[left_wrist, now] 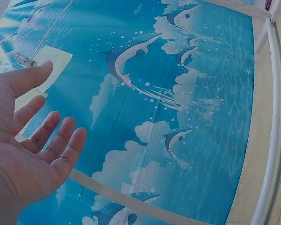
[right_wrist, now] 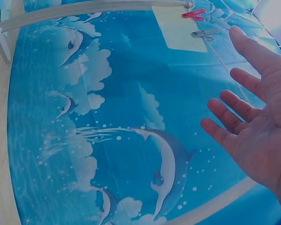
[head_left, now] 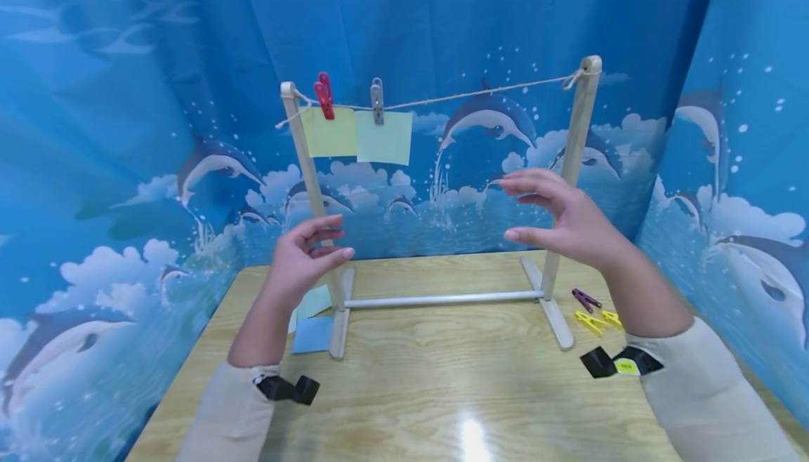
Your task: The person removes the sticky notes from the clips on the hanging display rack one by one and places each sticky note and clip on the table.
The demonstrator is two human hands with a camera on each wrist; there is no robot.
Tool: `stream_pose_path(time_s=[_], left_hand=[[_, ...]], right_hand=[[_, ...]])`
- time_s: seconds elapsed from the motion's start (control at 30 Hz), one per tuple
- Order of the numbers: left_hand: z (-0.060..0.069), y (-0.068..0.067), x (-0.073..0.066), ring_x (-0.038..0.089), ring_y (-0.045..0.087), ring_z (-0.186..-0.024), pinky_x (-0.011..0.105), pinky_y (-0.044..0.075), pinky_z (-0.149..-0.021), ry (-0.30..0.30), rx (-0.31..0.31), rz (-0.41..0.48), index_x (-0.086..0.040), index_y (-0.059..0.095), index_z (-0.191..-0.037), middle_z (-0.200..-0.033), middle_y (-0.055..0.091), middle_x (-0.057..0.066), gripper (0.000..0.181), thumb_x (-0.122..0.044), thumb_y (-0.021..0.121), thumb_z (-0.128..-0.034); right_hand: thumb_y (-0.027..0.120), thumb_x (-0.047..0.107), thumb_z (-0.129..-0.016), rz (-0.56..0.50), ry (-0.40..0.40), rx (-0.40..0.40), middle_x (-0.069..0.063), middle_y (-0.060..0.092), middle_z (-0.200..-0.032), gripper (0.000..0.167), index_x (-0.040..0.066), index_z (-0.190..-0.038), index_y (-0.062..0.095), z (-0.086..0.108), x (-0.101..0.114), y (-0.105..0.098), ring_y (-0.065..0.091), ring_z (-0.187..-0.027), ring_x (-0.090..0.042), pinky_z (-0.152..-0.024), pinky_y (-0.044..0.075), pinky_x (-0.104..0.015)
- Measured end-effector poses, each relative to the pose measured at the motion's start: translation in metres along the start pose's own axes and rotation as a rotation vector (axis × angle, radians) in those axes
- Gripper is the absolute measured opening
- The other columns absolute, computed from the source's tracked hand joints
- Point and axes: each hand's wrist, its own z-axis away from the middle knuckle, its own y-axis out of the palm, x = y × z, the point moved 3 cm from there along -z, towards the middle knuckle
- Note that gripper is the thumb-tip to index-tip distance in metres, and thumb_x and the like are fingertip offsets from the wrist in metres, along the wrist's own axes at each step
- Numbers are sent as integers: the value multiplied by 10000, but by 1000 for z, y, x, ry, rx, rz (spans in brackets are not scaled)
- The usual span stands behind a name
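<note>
A person's left hand (head_left: 306, 258) and right hand (head_left: 562, 216) hover in mid-air, each grip wide and empty, partly blocking the posts of a wooden frame (head_left: 574, 135). On its thin string (head_left: 480, 94), a red clip (head_left: 325, 97) holds a yellow sheet (head_left: 331, 135), a grey clip (head_left: 378, 102) a pale green sheet (head_left: 385, 140). Across the wood-grained counter (head_left: 430, 378), a blue sheet (head_left: 312, 335) lies left, a purple clip (head_left: 586, 300) right, beside yellow clips (head_left: 590, 323) seen only from the head view. Dolphins pattern the curtain (head_left: 442, 12) behind.

Red clip (right_wrist: 194, 15) beside grey clip (right_wrist: 203, 33)
</note>
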Motion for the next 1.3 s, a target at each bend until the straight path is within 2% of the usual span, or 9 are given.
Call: stream_pose_path(time_s=[0.33,0.43,0.57,0.8,0.97,1.3], left_hand=[[-13,7,-5,193,573,-1162,288,541,-896,2,-6,5,-130,579,-1337,-1297,592,40,541,-216,787,-844],[-16,9,-8,219,561,-1187,313,528,-927,1,-11,10,-126,588,-1325,-1295,594,35,516,-202,779,-852],[-21,10,-12,261,547,-1213,349,507,-967,10,-22,14,-122,601,-1307,-1290,598,30,508,-229,785,-845],[-29,14,-19,193,560,-1189,351,514,-959,39,-21,5,-157,597,-1326,-1317,586,7,549,-276,796,-829],[-33,18,-20,175,551,-1200,357,522,-947,19,-21,34,-188,582,-1352,-1339,571,-2,576,-281,798,-827],[-49,26,-20,224,539,-1227,387,475,-1013,-22,-35,92,-207,585,-1356,-1309,577,32,593,-327,801,-817]], right_hand=[[776,-59,-786,18,-31,-4,-68,483,-1378,618,36,-1352,545,-18,11,-4,500,-1204,-119,-1019,442,-241],[777,-33,-798,30,-32,-7,-65,489,-1377,602,48,-1351,552,-23,14,-4,502,-1198,-124,-1016,442,-234],[774,4,-818,36,-31,-16,-69,498,-1365,569,54,-1344,564,-32,17,-3,512,-1199,-194,-1018,450,-259],[777,54,-831,61,-11,-13,-51,498,-1360,549,81,-1340,574,-47,22,0,500,-1214,-214,-1019,459,-319],[782,75,-830,91,-33,-13,-47,506,-1350,543,95,-1335,584,-56,30,4,500,-1203,-194,-1011,465,-376],[798,131,-822,131,-90,-15,-38,522,-1329,525,85,-1308,606,-78,41,8,473,-1213,-182,-982,487,-391]])
